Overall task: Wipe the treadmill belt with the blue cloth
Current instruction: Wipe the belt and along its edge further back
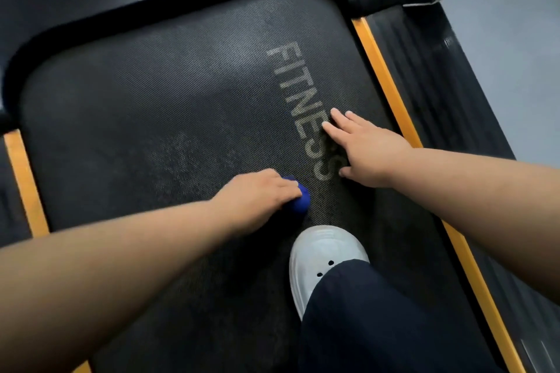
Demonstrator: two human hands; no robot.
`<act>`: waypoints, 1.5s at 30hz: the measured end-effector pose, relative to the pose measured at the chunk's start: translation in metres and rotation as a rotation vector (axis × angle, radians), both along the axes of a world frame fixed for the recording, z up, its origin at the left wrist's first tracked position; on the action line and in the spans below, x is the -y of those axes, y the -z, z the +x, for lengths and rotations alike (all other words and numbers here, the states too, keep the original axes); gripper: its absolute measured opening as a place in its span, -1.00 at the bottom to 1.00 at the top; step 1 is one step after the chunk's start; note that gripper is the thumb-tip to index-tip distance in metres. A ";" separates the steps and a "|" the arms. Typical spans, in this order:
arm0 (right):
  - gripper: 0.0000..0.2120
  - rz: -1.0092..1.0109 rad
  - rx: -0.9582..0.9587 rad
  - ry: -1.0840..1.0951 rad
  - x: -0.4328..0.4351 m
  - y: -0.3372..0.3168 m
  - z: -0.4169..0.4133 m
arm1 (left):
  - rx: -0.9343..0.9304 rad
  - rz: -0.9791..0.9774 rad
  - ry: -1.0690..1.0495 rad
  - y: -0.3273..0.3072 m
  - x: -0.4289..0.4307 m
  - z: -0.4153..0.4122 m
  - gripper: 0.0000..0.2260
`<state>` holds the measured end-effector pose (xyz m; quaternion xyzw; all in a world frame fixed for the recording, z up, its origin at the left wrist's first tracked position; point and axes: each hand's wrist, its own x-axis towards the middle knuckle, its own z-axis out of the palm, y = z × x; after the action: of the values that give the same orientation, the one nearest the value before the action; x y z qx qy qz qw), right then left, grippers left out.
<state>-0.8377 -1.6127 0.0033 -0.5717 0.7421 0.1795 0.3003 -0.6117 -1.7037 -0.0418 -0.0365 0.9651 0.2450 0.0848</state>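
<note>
Our left hand (260,191), grip curled around the blue cloth (300,203), presses it on the treadmill belt (151,85) near our white shoe (324,254); our right hand (366,148) lies flat, grip open, on the FITNESS lettering (297,85).

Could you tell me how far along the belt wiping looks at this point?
Done: hard to tell; no part of the belt looks clearly wiped. In hand: the left hand grips the bunched cloth on the belt; the right hand rests flat. Left: a pale patch beside the cloth.
</note>
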 end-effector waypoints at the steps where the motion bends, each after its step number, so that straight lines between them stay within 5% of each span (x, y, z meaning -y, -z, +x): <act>1: -0.13 -0.003 0.005 -0.001 0.002 0.001 0.002 | 0.020 -0.029 -0.068 -0.001 0.017 -0.012 -0.81; 6: -0.12 -0.016 0.027 0.004 -0.001 0.006 0.004 | -0.067 -0.145 -0.678 0.001 0.067 -0.050 -0.78; 10: -0.09 0.054 -0.046 0.073 -0.010 0.004 -0.023 | -0.091 0.005 -0.343 0.011 -0.042 -0.008 -0.75; 13: -0.09 0.079 -0.047 0.087 -0.013 0.002 -0.032 | -0.082 0.054 -0.172 0.013 -0.041 -0.008 -0.77; 17: -0.11 0.010 -0.134 0.055 -0.024 0.004 -0.033 | -0.087 -0.018 -0.566 0.010 0.037 -0.075 -0.69; 20: -0.15 0.021 -0.194 0.043 -0.042 0.002 -0.041 | -0.095 -0.104 -0.784 0.008 0.022 -0.107 -0.81; 24: -0.19 0.021 -0.202 0.034 -0.060 0.004 -0.046 | -0.278 -0.052 -0.356 0.014 -0.063 -0.080 -0.70; 26: -0.19 0.010 -0.202 0.034 -0.059 0.006 -0.044 | -0.139 0.027 -0.214 0.013 -0.058 -0.076 -0.66; 32: -0.20 -0.001 -0.169 0.078 -0.062 0.008 -0.040 | -0.052 -0.055 -0.635 -0.005 0.014 -0.121 -0.67; 38: -0.21 -0.170 -0.010 0.108 -0.058 0.003 -0.018 | 0.013 0.155 -0.313 -0.013 -0.045 -0.069 -0.52; 41: -0.35 -0.268 0.108 0.112 -0.050 0.005 0.009 | 0.057 0.248 -0.571 -0.023 -0.029 -0.057 -0.53; 45: -0.50 -0.252 0.275 0.021 -0.051 0.017 0.046 | 0.121 0.038 -0.878 -0.026 0.035 -0.011 -0.52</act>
<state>-0.7913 -1.5614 -0.0137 -0.6161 0.7168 0.0021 0.3267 -0.6225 -1.7389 -0.0161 -0.4556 0.8468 0.2729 0.0297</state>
